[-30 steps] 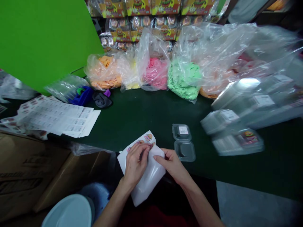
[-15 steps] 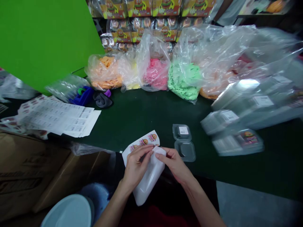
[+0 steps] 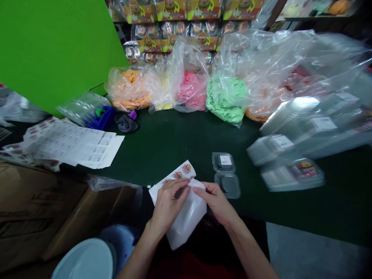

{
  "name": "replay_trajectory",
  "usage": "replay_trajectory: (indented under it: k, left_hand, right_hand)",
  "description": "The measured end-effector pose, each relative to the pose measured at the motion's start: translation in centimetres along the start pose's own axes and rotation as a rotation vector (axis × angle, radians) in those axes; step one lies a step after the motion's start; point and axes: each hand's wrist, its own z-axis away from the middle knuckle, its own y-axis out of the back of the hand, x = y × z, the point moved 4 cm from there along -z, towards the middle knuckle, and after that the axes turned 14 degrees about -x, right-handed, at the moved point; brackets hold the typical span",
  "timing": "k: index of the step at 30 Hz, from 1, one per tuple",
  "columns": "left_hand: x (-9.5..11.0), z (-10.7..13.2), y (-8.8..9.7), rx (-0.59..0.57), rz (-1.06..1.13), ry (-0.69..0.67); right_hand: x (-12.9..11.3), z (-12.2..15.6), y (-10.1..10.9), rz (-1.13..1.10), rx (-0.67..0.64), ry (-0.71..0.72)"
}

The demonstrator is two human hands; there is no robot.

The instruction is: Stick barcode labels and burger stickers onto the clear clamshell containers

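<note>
A sheet of burger stickers [image 3: 178, 174] is held between both hands at the table's front edge, its white backing [image 3: 186, 223] bent down toward me. My left hand [image 3: 171, 197] is closed, thumb and index finger pinching near a sticker at the fold. My right hand [image 3: 213, 199] grips the bent backing at its right edge between thumb and fingers. Just beyond the right hand lies an opened clear plastic clamshell box [image 3: 227, 185], with a white barcode label [image 3: 225, 160] on its far half.
Stacked clear boxes [image 3: 293, 174] stand at the right. Bags of orange pieces [image 3: 130, 95], pink pieces [image 3: 191, 91] and green pieces [image 3: 228, 99] line the back. Label sheets [image 3: 78, 143] and a blue tape dispenser [image 3: 101, 117] lie left. A pale tub [image 3: 84, 259] is below.
The bent backing has opened wider and its lower end has shifted slightly right. My hands stay nearly in place. In the background, a person's arm has moved.
</note>
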Motion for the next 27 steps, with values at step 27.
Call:
replay_trajectory:
  k: [27]
  left_hand:
    - [0.1,-0.4,0.4,0.102,-0.07,0.002]
  right_hand:
    - [-0.6,0.7,0.2,0.357,0.012,0.035]
